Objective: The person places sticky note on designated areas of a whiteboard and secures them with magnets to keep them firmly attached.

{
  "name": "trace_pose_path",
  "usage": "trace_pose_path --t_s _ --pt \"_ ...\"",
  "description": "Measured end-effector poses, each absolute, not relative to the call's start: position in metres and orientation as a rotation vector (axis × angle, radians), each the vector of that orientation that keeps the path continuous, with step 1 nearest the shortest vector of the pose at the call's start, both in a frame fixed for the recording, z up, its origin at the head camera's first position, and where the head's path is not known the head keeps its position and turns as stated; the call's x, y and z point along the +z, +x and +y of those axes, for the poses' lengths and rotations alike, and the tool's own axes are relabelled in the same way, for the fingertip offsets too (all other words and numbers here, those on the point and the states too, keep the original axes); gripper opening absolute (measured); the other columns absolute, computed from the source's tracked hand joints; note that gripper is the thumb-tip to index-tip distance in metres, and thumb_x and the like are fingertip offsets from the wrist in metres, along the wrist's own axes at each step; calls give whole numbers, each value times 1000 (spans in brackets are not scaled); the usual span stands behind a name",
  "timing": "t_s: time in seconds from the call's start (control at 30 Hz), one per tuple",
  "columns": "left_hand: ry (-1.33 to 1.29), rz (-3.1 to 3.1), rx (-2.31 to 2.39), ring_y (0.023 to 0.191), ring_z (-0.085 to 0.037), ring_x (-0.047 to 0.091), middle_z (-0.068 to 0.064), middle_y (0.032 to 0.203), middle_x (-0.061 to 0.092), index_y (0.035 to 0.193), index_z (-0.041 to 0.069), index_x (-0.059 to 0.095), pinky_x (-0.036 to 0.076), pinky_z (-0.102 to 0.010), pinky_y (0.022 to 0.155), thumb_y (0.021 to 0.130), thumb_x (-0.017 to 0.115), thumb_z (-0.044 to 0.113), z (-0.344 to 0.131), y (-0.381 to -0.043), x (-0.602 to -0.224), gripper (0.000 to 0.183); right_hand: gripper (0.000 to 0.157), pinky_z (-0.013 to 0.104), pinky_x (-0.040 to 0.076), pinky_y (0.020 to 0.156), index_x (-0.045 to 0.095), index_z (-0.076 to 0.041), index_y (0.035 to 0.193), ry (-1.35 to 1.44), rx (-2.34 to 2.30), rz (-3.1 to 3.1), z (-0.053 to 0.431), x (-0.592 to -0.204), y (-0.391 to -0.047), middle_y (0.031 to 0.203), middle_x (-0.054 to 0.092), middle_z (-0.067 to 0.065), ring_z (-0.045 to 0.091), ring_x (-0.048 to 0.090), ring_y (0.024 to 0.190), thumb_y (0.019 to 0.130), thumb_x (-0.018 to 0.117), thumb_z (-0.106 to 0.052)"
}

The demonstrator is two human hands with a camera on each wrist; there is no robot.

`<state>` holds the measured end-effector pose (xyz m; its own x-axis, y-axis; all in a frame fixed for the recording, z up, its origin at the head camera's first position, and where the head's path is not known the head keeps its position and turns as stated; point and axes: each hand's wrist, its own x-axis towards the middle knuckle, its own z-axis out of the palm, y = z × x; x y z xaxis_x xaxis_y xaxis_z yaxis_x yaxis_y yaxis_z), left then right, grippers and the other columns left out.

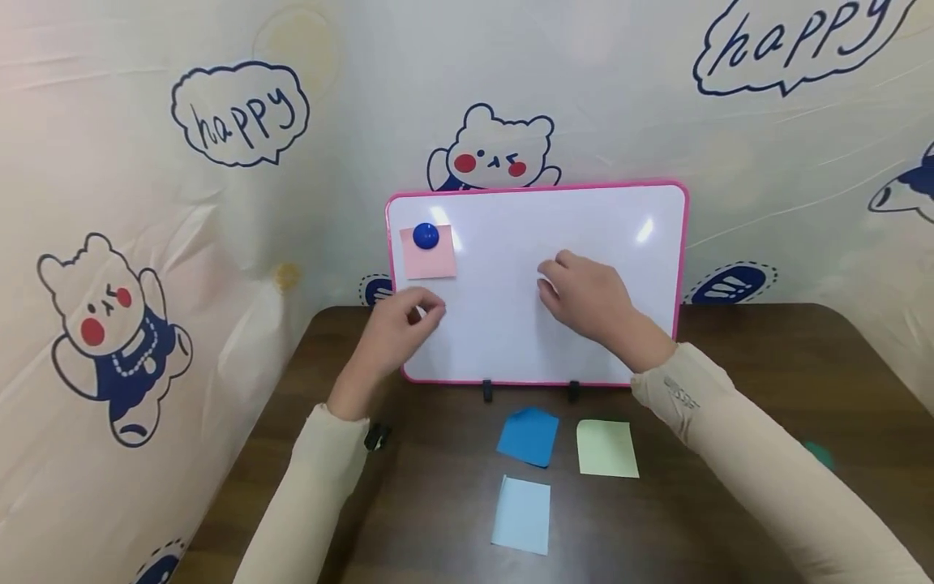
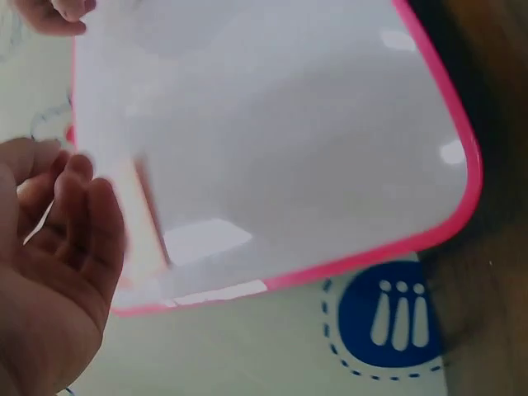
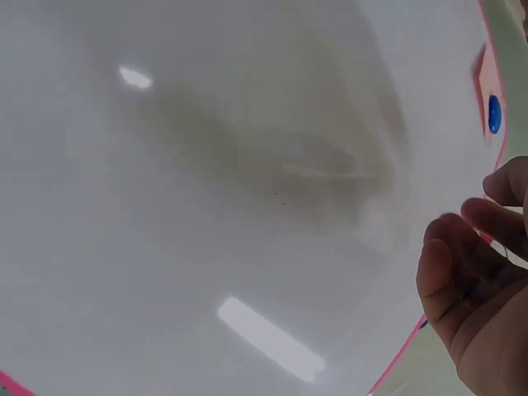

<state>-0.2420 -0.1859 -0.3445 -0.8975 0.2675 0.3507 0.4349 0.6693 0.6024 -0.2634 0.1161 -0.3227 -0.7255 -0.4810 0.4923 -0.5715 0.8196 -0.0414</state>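
A pink-framed whiteboard [image 1: 496, 324] stands on the table. On its upper left, a pink sticky note [image 1: 430, 264] lies flat under a round blue magnet [image 1: 426, 236]. Just below that note is my left hand [image 1: 397, 328], its fingers loosely bent and nothing held between them. My right hand [image 1: 589, 298] hovers before the middle right of the board, fingers relaxed and holding nothing. In the right wrist view, the right hand's thumb and fingers [image 3: 437, 272] are apart. The left wrist view blurs the pink note [image 2: 144, 223] beside the left fingers.
On the brown table [image 1: 438, 503], in front of the board, lie a blue sticky note [image 1: 529, 440], a pale green one [image 1: 608, 448] and a light blue one [image 1: 521, 517]. Small black feet [image 1: 487, 391] support the board. A green object [image 1: 819, 454] is partly hidden behind the right sleeve.
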Motion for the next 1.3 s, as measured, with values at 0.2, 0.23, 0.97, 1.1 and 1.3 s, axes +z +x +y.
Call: trace_pose_path --t_s 0.2,0.23,0.97,1.1,1.3 --pt "-813 -2925 -973 86 -12 60 10 100 66 113 16 72 54 -31 75 99 68 26 -168 -203 -354 18 18 38 57 65 74 -4 104 798 354 -2603 138 -342 -236 88 70 9 23 66 73 92 73 -17" --pt "-859 -2974 -952 87 -11 60 12 100 66 114 17 72 54 -30 76 98 68 27 -164 -197 -357 18 17 37 57 65 74 -5 104 789 365 -2617 143 -346 -231 88 70 8 22 65 72 92 73 -17" --pt "-978 -3356 -492 107 -19 62 -1 124 65 134 15 62 52 -41 94 92 74 37 -116 -196 -417 49 24 53 54 80 71 -2 111 474 524 -3036 274 -407 -175 98 68 8 27 64 87 93 73 -17" --pt "-941 -3391 -446 105 -19 62 -1 122 65 133 15 63 53 -41 93 90 76 37 -110 -200 -419 49 31 60 51 86 69 2 114 467 475 -3123 295 -417 -170 106 68 18 40 63 99 92 74 -19" --pt "-968 -3375 -321 90 -16 60 -1 109 66 123 14 68 54 -36 82 90 76 38 -96 -204 -422 42 52 67 47 86 68 4 119 419 363 -3227 322 -431 -158 115 63 30 50 55 107 87 78 -36"
